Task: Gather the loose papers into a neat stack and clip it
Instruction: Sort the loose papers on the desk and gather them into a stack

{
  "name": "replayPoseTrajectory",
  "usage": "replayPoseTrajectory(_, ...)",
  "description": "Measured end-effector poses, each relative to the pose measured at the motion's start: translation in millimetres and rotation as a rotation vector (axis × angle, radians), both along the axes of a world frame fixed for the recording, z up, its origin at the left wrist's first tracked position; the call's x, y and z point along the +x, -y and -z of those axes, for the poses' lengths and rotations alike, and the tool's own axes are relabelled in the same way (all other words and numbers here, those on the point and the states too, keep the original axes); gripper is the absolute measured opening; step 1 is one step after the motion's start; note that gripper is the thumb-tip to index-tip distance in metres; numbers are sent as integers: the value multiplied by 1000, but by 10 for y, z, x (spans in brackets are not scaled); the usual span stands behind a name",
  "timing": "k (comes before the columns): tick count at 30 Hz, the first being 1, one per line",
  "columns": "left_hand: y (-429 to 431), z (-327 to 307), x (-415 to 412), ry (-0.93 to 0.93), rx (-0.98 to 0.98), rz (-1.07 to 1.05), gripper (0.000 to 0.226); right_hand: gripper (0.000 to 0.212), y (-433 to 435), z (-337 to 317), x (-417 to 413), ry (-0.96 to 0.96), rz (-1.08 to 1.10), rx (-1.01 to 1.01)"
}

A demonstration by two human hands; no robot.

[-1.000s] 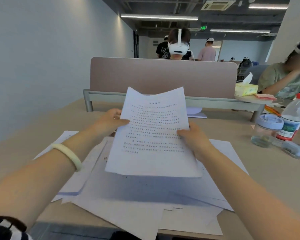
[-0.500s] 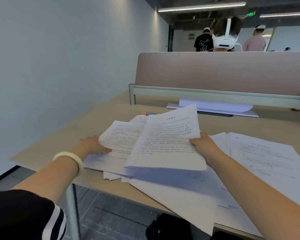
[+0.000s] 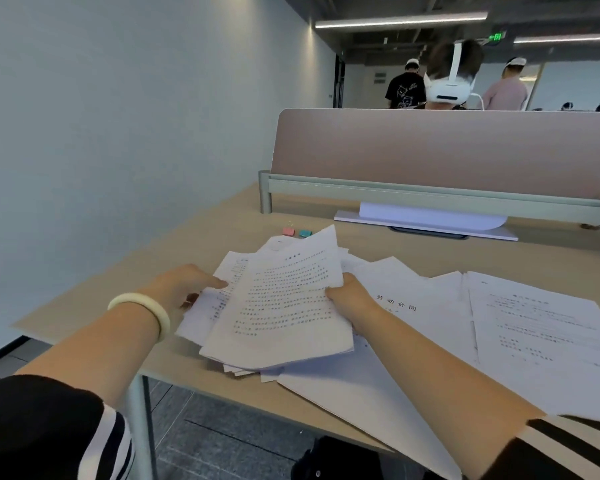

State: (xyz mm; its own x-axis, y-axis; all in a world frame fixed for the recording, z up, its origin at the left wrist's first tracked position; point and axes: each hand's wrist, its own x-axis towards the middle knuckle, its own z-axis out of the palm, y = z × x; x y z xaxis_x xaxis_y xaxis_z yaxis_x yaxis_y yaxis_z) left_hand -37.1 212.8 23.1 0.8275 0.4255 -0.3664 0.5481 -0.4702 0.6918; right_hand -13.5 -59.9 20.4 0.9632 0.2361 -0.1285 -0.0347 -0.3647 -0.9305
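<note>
On my feed the bench is crowded. A fanned bundle of printed papers is held tilted over its near left part, between both hands, and it hides whatever lies under it. The left hand has the bundle's left edge, its fingers curled round the lower pages with one finger laid along the top. One pale bangle rings that wrist. The right hand pinches the right edge with the thumb over the top page, and I cannot see its other fingers below. More loose sheets lie flat to the right, some hanging over the near edge. They overlap too much for me to count. Two clips lie side by side just past the bundle's far corner, one pink clip and one teal clip, apart from both hands. One divider closes the far side, with one white tray beneath it. I count three people beyond it: one seated in a white headset, two standing further back. One dark bag sits on the floor under the bench.
</note>
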Motion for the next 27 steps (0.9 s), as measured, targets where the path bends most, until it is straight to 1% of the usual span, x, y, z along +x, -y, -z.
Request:
replayPoseTrajectory(2,-66,-16,-39,-4,0,-5,33,32,-97,4,-38,1,-22,21)
replayPoseTrajectory(7,-27,-127,-114,-41,157,109,27,30,-250,46,-86,0,-15,87)
replayPoseTrajectory(9,-33,-110,-106,-2,114,95,24,31,-234,50,-107,-17,-4,99)
replayPoseTrajectory(11,-44,-62,-132,25,19,51,13,31,-188,66,-123,-31,6,105)
replayPoseTrajectory(12,-52,-34,-145,31,2,36,14,30,-160,75,-132,-29,9,115)
replayPoseTrajectory(14,-44,-11,-155,91,31,-5,26,25,-97,67,-162,-22,24,146)
replayPoseTrajectory(17,-7,-136,-172,225,207,-30,38,28,8,52,-148,8,59,181)
replayPoseTrajectory(19,28,-276,-169,309,307,14,34,30,88,17,-116,16,82,216)
replayPoseTrajectory(21,142,-449,-169,391,321,83,26,25,184,-52,-79,-6,100,279)
replayPoseTrajectory(24,458,-788,-196,488,237,171,30,27,379,-220,-85,-35,91,405)
replayPoseTrajectory(27,780,-1135,-227,553,-13,203,26,23,626,-380,-116,-22,75,496)
